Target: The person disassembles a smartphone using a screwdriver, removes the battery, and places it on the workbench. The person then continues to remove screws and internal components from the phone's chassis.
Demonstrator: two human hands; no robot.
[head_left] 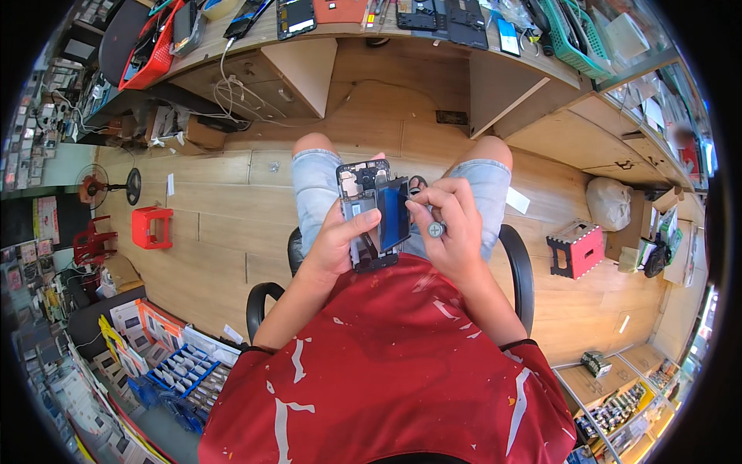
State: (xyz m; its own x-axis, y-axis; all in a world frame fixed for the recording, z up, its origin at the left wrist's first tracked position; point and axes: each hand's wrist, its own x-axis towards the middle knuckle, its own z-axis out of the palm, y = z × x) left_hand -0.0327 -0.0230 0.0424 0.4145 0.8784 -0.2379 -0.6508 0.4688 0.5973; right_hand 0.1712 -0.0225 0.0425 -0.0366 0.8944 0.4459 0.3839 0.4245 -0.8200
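Observation:
Over my lap, my left hand (345, 236) grips an opened smartphone (362, 182) by its left side, thumb across its front. The phone's upper circuit board and lower frame are exposed. A dark flat battery (395, 213) with a blue sheen stands tilted up out of the phone's middle, its left edge beside my left thumb. My right hand (452, 220) is closed around a screwdriver (437, 230), whose round grey handle end shows below the fingers. Its fingertips are at the battery's right edge; the tool's tip is hidden.
Ahead is a workbench (363, 31) with phone parts, a red basket (151, 50) and a green basket (576, 39). A red stool (152, 227) and fan (133, 186) stand left. On the right are a folding stool (576, 249) and white bag (608, 203). Chair armrests (516, 278) flank me.

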